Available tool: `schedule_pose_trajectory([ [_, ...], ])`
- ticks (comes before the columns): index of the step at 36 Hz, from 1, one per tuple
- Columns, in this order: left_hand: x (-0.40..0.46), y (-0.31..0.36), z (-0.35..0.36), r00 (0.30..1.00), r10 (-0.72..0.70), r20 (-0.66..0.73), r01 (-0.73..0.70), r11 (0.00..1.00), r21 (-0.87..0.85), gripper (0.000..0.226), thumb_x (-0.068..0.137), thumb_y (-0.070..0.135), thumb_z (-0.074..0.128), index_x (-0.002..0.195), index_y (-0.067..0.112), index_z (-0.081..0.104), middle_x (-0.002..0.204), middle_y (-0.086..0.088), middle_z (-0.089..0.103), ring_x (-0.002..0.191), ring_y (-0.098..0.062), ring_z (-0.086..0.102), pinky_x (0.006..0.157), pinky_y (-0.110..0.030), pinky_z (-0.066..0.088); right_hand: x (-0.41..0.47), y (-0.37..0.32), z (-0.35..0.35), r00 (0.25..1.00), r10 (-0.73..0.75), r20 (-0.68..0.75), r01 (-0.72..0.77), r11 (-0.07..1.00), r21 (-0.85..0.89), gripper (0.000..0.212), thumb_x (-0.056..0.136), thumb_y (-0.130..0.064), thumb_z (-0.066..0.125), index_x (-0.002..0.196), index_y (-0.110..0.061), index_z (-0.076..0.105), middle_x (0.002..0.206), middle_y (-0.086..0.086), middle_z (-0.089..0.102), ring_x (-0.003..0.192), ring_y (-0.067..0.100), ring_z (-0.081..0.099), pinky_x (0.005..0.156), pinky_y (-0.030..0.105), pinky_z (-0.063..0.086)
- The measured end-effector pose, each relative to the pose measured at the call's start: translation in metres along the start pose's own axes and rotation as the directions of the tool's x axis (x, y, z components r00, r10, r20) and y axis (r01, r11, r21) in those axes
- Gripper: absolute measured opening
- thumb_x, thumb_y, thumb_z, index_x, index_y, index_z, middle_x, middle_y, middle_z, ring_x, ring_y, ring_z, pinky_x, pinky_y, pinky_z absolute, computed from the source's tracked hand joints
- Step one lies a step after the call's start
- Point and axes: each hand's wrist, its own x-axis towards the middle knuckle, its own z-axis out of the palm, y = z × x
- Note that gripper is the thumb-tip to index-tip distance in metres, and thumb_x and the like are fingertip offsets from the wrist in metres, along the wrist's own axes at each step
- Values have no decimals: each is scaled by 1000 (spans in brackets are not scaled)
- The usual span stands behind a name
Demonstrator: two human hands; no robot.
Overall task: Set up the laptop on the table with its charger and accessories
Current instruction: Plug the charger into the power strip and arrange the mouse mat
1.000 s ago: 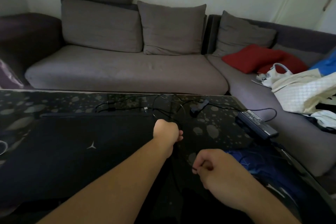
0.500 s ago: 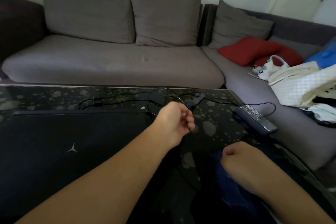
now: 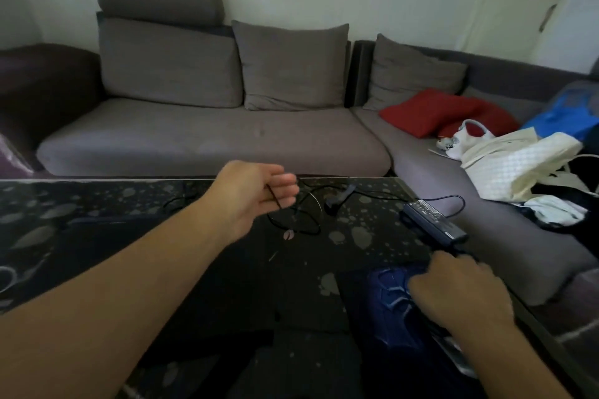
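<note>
Setup looks early. Left hand (image 3: 259, 194) raised over far side of table (image 3: 356, 256), fingers lightly curled, thin black cable (image 3: 293, 220) pinched between them, rest of cable lying in loose loops on glass below. Right hand (image 3: 453, 291) low at table's right edge, over blue mat (image 3: 389, 295), reaching toward charger brick (image 3: 434, 220); whether it grips anything, cannot tell. Laptop (image 3: 107, 246) lies closed, dark, on left of table. Judgement: nothing visibly plugged in; cable to untangle and connect, lid to open, accessories to place.
</note>
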Motion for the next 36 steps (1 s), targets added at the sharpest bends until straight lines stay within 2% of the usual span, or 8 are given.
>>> schedule_pose_trajectory([
  [2, -14, -11, 1, 995, 20, 102, -38, 983, 180, 31, 108, 2, 39, 121, 7, 67, 101, -11, 81, 90, -24, 80, 78, -36, 64, -9, -17, 0, 986, -122, -113, 128, 991, 45, 19, 86, -25, 58, 98, -13, 63, 111, 12, 63, 108, 37, 61, 89, 40, 51],
  [4, -29, -20, 7, 979, 22, 203, -78, 960, 270, 32, 109, 1, 37, 112, 6, 69, 99, -12, 80, 83, -26, 78, 73, -35, 63, -13, -43, 0, 978, -185, -99, 210, 866, 454, 16, 89, -24, 59, 97, -18, 71, 101, 4, 68, 100, 28, 65, 90, 41, 54],
  [7, -47, -45, 14, 922, 2, 387, -160, 913, 376, 37, 107, -7, 32, 94, 5, 64, 90, -17, 75, 71, -27, 71, 65, -34, 57, -15, -77, 7, 906, -262, 332, -229, 355, 906, 36, 102, -39, 54, 109, -10, 75, 90, 7, 74, 91, 26, 70, 85, 41, 53],
  [10, -54, -69, 15, 863, -35, 503, -263, 820, 509, 42, 100, -13, 32, 86, 11, 64, 86, -12, 75, 75, -31, 73, 71, -43, 58, -31, -93, 11, 830, -395, 394, -424, 14, 906, 41, 108, -33, 50, 105, 4, 68, 84, 17, 73, 74, 31, 68, 63, 40, 51],
  [16, -55, -83, -10, 866, 33, 498, -375, 702, 605, 43, 96, -12, 42, 91, 17, 74, 95, -3, 77, 93, -15, 74, 93, -38, 59, -22, -109, 11, 896, -285, 341, -394, -157, 905, 33, 111, -18, 47, 104, -1, 74, 72, 8, 70, 71, 21, 70, 81, 44, 62],
  [21, -36, -89, -38, 929, 98, 357, -344, 582, 736, 30, 99, 10, 62, 94, 38, 70, 102, 12, 74, 97, -4, 70, 91, -31, 59, 14, -122, 27, 913, -202, 354, -321, 177, 930, 28, 111, -21, 47, 107, -9, 73, 72, 2, 57, 52, 10, 43, 48, 24, 34],
  [26, -8, -109, -62, 936, 114, 333, -349, 175, 921, 26, 99, 34, 62, 123, 43, 58, 128, 18, 53, 123, -9, 49, 108, -31, 42, 43, -141, 73, 936, -338, 104, 145, 635, 758, 16, 100, -15, 58, 104, -24, 71, 89, -2, 72, 79, 14, 67, 69, 30, 55],
  [36, 45, -126, -61, 941, 309, 142, -152, 9, 988, 47, 106, 43, 45, 150, 28, 46, 155, 4, 40, 145, -22, 31, 119, -44, 25, 79, -159, 120, 810, -580, -89, 561, 721, 406, 21, 97, -23, 70, 116, -28, 77, 120, 0, 62, 104, 26, 65, 87, 45, 60],
])
